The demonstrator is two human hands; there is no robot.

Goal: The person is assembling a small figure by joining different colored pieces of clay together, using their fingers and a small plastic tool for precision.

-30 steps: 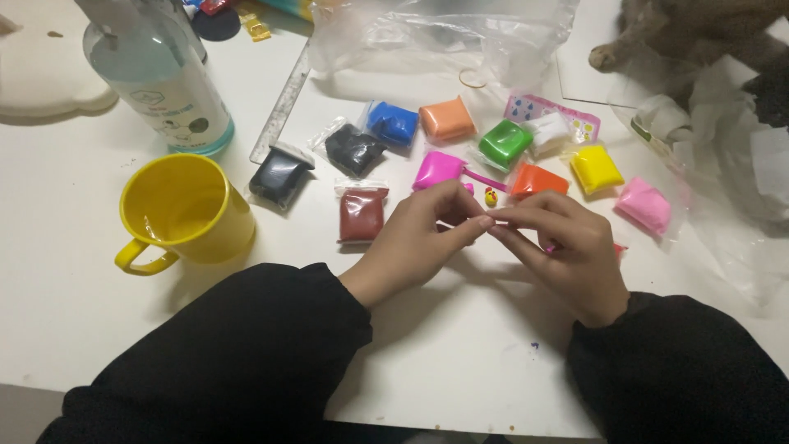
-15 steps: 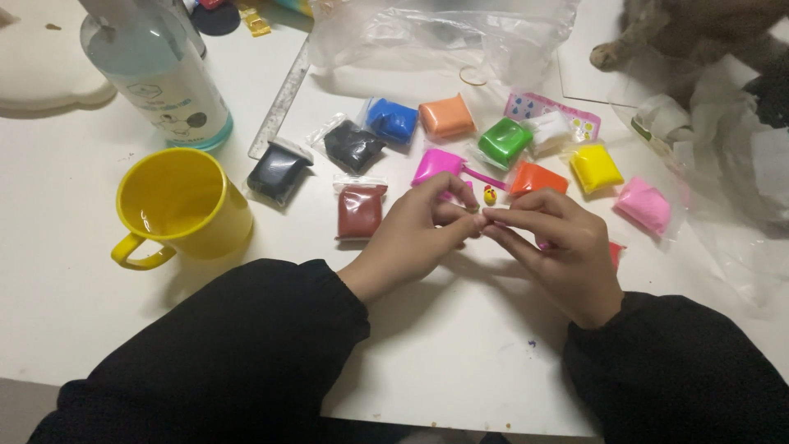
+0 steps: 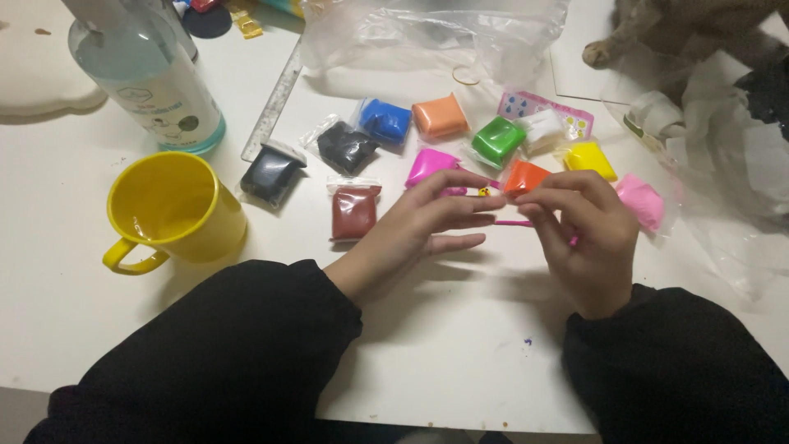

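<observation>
Head view: hands drawn apart on a pink strand

Left hand (image 3: 427,218) and right hand (image 3: 588,234) now sit wider than a second ago, fingertips pinched shut on a thin pink clay strand (image 3: 514,222) stretched between them above the white table (image 3: 460,345), near the small bagged clay blocks, the orange-red packet (image 3: 523,175) nearest.

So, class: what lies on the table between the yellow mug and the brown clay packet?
Nothing: in the head view, only bare white table separates the yellow mug from the brown clay packet.
</observation>
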